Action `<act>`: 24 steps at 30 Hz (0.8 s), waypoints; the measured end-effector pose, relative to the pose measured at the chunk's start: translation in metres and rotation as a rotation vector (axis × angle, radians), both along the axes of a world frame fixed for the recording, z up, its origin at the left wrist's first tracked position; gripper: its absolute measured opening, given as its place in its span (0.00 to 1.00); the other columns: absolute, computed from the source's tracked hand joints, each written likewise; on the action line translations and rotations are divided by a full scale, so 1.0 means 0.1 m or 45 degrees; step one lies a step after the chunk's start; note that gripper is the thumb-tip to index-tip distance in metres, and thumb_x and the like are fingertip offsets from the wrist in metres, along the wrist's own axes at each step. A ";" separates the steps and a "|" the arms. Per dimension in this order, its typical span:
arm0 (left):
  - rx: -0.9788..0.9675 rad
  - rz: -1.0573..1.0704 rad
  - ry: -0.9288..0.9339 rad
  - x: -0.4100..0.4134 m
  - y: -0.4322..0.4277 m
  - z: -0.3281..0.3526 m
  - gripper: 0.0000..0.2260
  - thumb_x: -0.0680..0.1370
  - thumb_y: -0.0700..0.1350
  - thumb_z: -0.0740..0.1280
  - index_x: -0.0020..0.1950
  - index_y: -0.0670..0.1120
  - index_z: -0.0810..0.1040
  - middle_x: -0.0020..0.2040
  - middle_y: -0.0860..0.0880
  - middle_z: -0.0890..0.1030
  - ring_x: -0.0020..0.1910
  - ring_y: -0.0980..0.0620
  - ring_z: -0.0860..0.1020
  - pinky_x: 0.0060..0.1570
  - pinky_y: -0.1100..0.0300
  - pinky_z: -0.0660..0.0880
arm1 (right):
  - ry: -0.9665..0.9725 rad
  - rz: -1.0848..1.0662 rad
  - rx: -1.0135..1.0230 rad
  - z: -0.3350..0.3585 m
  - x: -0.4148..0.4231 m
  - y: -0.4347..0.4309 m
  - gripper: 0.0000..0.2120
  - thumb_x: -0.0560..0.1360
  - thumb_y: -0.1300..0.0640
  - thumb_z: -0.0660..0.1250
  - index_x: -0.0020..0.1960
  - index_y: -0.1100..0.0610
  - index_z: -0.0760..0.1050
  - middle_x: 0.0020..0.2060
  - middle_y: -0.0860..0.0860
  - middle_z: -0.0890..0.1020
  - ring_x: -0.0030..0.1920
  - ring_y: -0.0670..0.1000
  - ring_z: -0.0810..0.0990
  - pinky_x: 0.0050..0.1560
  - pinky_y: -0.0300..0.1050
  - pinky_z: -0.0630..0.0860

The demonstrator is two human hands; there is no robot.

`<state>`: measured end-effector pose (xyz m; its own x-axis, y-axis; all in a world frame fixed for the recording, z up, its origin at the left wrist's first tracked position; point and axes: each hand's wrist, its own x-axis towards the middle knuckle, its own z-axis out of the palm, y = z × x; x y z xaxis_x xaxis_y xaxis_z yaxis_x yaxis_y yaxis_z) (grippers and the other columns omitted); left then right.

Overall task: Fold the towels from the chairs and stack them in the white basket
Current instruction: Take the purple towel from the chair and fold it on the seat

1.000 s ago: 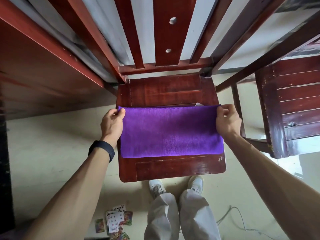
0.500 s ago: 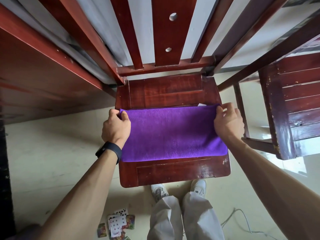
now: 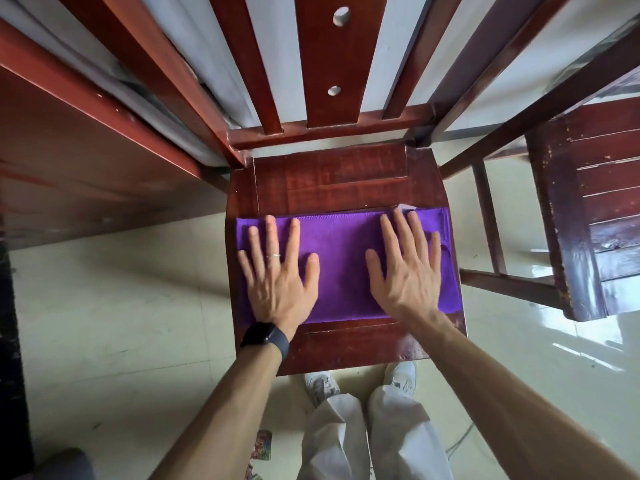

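A purple towel [image 3: 341, 268], folded into a wide strip, lies flat across the seat of a dark red wooden chair [image 3: 332, 181]. My left hand [image 3: 277, 275] rests palm down on the towel's left part with straight, spread fingers. On the towel's right part my right hand [image 3: 405, 268] lies flat the same way. A small white tag [image 3: 405, 206] shows at the towel's far right edge. The white basket is not in view.
A second dark wooden chair [image 3: 585, 209] stands to the right. A red wooden table [image 3: 69, 161] runs along the left. Playing cards [image 3: 259, 452] and a thin cable [image 3: 460, 441] lie on the pale tiled floor by my feet.
Both hands have let go of the towel's far corners and moved inward, and they now lie flat on the towel. The towel has stayed on the seat.
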<state>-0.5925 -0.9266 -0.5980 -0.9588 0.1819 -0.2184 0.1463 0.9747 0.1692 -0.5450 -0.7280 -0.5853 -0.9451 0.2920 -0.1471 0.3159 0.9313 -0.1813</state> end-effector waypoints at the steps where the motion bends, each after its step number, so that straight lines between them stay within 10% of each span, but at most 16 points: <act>1: -0.019 0.026 -0.011 0.00 -0.04 -0.07 0.30 0.79 0.62 0.56 0.81 0.56 0.55 0.82 0.46 0.50 0.80 0.39 0.49 0.74 0.33 0.50 | -0.087 0.031 0.039 -0.05 0.00 0.10 0.31 0.81 0.37 0.55 0.80 0.48 0.59 0.80 0.51 0.58 0.81 0.53 0.52 0.77 0.67 0.49; 7: -0.066 -0.006 0.043 -0.02 -0.09 -0.15 0.32 0.79 0.65 0.54 0.81 0.58 0.51 0.82 0.45 0.47 0.80 0.39 0.45 0.75 0.34 0.47 | -0.221 -0.253 0.018 -0.17 -0.10 0.76 0.31 0.81 0.32 0.46 0.81 0.39 0.45 0.82 0.52 0.45 0.81 0.56 0.41 0.76 0.70 0.43; 18: -0.219 -0.649 -0.071 -0.97 0.16 0.13 0.31 0.80 0.64 0.54 0.80 0.61 0.48 0.82 0.48 0.47 0.80 0.42 0.46 0.75 0.34 0.48 | -0.009 -0.394 -0.129 0.14 0.55 0.77 0.15 0.75 0.50 0.66 0.60 0.54 0.75 0.62 0.57 0.75 0.60 0.63 0.72 0.58 0.59 0.71; 24: 0.340 0.210 -0.022 0.17 0.63 0.47 0.28 0.71 0.47 0.68 0.71 0.47 0.71 0.68 0.41 0.72 0.64 0.40 0.73 0.61 0.45 0.71 | -0.348 -0.652 -0.607 0.44 1.00 0.68 0.11 0.70 0.58 0.69 0.50 0.56 0.72 0.47 0.57 0.80 0.50 0.62 0.78 0.52 0.53 0.74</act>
